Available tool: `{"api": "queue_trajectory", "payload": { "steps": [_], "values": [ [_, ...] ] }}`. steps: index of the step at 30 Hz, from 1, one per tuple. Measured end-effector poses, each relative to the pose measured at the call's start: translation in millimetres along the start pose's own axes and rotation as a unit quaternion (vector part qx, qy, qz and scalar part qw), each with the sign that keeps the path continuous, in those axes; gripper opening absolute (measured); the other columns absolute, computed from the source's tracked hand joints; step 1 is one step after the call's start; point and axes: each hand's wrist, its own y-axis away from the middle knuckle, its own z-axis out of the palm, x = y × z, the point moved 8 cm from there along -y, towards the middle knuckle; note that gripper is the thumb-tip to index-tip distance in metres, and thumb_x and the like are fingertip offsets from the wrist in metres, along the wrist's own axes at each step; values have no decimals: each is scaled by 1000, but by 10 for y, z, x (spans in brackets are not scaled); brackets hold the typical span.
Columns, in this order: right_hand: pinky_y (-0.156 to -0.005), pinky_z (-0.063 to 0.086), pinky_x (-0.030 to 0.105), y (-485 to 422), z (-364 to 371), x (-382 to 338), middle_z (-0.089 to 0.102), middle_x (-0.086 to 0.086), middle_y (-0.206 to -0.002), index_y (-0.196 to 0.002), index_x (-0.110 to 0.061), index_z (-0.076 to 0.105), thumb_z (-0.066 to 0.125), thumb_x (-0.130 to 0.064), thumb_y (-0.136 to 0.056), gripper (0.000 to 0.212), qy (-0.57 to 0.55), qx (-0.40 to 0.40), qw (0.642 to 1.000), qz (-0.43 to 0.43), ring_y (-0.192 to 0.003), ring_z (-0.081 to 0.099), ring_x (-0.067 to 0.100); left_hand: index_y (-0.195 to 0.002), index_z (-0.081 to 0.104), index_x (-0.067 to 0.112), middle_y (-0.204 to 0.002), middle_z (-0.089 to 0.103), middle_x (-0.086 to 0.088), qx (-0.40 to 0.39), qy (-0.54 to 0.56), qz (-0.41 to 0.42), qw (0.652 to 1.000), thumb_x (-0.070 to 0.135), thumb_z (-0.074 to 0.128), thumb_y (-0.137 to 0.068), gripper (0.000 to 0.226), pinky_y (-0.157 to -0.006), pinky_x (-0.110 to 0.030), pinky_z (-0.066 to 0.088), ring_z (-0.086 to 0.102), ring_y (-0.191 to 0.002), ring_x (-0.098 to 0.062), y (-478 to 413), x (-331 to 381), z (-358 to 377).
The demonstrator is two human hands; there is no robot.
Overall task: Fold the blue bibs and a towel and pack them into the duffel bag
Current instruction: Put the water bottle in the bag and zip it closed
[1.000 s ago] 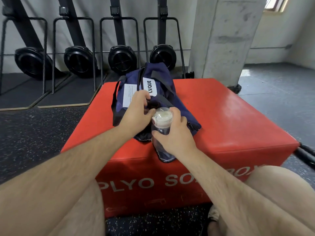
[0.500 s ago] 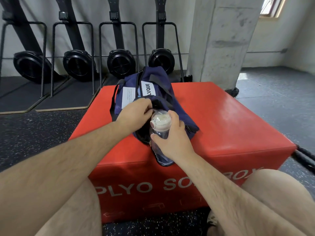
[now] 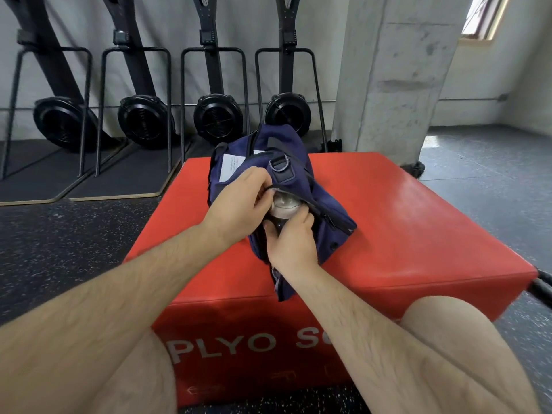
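Note:
A navy duffel bag [image 3: 324,204] lies on a red plyo box [image 3: 418,234] in front of me. My left hand [image 3: 239,201] pinches the edge of the bag's near opening and holds it up. My right hand [image 3: 291,243] grips a clear water bottle with a white cap [image 3: 283,204], whose top end sits inside the opening. A white label [image 3: 233,167] shows on the bag's left side. No bibs or towel are visible; the bag's inside is hidden.
Several black rowing machines [image 3: 215,115] stand upright against the back wall. A concrete pillar [image 3: 394,73] rises behind the box at the right. My bare knees [image 3: 442,333] are close to the box's front. Dark speckled rubber floor [image 3: 74,234] surrounds it.
My right hand has pushed the bottle forward into the bag's opening. My left hand has lifted the opening's edge over the bottle's cap. The camera has tilted upward a little.

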Motion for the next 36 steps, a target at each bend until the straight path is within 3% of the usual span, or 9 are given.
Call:
{"api": "queue_trajectory", "payload": {
  "steps": [6, 10, 15, 20, 23, 26, 29, 31, 36],
  "values": [
    [-107, 38, 38, -291, 311, 17, 39, 21, -145, -145, 1, 29, 45, -28, -101, 55, 161, -40, 986, -9, -130, 45, 34, -104, 54, 14, -96, 54, 9, -17, 32, 14, 999, 13, 53, -98, 6, -68, -15, 33, 46, -79, -5, 184, -70, 60],
    [-99, 42, 45, -403, 425, -59, 52, 19, -139, -141, -7, 45, 32, -14, -101, 42, 348, -97, 930, -63, -126, 49, 38, -113, 55, 18, -96, 54, 13, -37, 27, 17, 999, 14, 54, -95, 19, -73, -23, 41, 49, -86, -6, 264, -101, 98],
    [-114, 32, 52, -223, 431, -48, 34, 22, -156, -151, -6, 32, 37, -18, -101, 52, 380, -192, 901, -82, -143, 32, 41, -116, 51, 34, -89, 56, 11, -65, -36, -7, 997, 59, 52, -89, 36, -69, -34, 47, 55, -76, -11, 298, -165, 268],
    [-78, 46, 33, 147, -66, -331, 67, 14, -112, -107, -8, 65, 47, -30, -99, 30, 304, -314, 895, -91, -99, 59, 33, -91, 48, 28, -89, 61, 8, -71, -42, -93, 992, 50, 44, -97, 23, -70, -38, 46, 59, -87, -18, 302, -373, 521],
    [-53, 31, 30, 81, -580, -629, 56, 3, -71, -66, -17, 51, 50, -34, -92, 32, 245, -180, 948, -97, -73, 52, 28, -83, 50, 21, -81, 61, 5, -127, -39, -115, 984, 47, 41, -87, 28, -65, -38, 45, 57, -80, -22, 369, -462, 657],
    [-79, 46, 36, -88, -814, -872, 58, 2, -115, -108, -21, 64, 56, -36, -92, 23, 242, 8, 946, -215, -110, 50, 26, -70, 50, 19, -68, 55, 5, -84, 5, -130, 988, 35, 50, -83, 21, -59, -34, 40, 51, -66, -17, 364, -457, 506],
    [-99, 44, 44, -238, -509, -641, 43, 3, -141, -139, -23, 51, 62, -36, -94, 48, 271, -69, 933, -226, -129, 37, 28, -75, 52, 14, -78, 50, 2, 41, 17, -85, 995, 19, 57, -85, 12, -67, -28, 38, 47, -74, -15, 297, -330, 170],
    [-91, 49, 46, -251, -371, -508, 46, 2, -131, -135, -22, 54, 64, -35, -94, 44, 269, -108, 932, -219, -122, 39, 27, -85, 56, 14, -88, 50, 3, 85, 6, -68, 994, 18, 58, -87, 5, -76, -23, 37, 46, -82, -13, 262, -332, 62],
    [-87, 45, 39, -298, -391, -574, 53, -4, -115, -114, -28, 64, 54, -53, -85, 39, 271, -52, 936, -219, -112, 45, 23, -89, 60, 15, -91, 54, 2, 88, -4, -71, 994, 27, 55, -93, 14, -81, -33, 43, 52, -86, -19, 85, -446, 96]
  ]
}}
